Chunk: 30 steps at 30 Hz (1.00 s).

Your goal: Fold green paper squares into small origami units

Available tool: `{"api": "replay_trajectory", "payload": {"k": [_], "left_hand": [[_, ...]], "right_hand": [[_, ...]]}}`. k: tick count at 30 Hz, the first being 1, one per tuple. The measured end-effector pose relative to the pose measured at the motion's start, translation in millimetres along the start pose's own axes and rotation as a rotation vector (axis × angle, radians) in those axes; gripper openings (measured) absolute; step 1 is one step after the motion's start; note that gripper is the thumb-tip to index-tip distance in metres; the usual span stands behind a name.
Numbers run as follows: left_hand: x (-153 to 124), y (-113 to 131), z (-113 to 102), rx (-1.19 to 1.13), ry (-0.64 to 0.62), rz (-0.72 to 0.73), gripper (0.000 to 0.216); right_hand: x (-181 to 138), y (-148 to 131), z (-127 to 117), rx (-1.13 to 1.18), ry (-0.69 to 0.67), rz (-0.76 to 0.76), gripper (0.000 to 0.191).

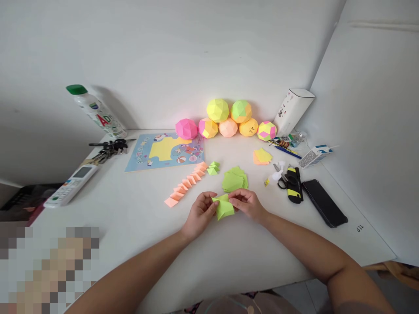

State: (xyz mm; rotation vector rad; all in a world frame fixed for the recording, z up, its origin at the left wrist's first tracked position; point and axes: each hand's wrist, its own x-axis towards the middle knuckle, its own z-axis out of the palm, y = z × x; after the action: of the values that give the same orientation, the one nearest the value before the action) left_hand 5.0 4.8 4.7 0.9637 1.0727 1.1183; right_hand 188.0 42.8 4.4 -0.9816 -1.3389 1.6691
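Note:
Between my two hands is a yellow-green paper square, partly folded, with crease lines across it. My left hand pinches its left edge between thumb and fingers. The upper right edge is gripped by my right hand, whose lower fingers are partly hidden behind the paper. Just beyond lies a loose stack of green paper sheets. Several small folded green pieces sit to its left. A slanting row of folded peach paper pieces lies left of those.
Colourful paper balls are stacked against the wall. At left are a bottle, keys, a white remote and a blue picture sheet. At right are yellow and orange notes, scissors, a yellow-black cutter and a phone.

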Motion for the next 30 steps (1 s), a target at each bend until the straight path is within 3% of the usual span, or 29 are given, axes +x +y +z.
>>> {"api": "replay_trajectory", "payload": {"k": [10,18,30], "left_hand": [[-2.0,-1.0,-1.8,-0.006,-0.062,0.043,0.032],[-1.7,-5.2,-5.8,0.108,-0.153,0.124,0.025],[0.2,-10.1,-7.4,0.125,-0.103,0.140,0.028]], "right_hand": [[-0.7,2.4,-4.6,-0.097,-0.150,-0.029,0.026],[-2.0,2.5,-1.3,-0.127,-0.135,-0.028,0.026],[-3.3,1.5,2.0,-0.214,-0.093,-0.066,0.025]]}}
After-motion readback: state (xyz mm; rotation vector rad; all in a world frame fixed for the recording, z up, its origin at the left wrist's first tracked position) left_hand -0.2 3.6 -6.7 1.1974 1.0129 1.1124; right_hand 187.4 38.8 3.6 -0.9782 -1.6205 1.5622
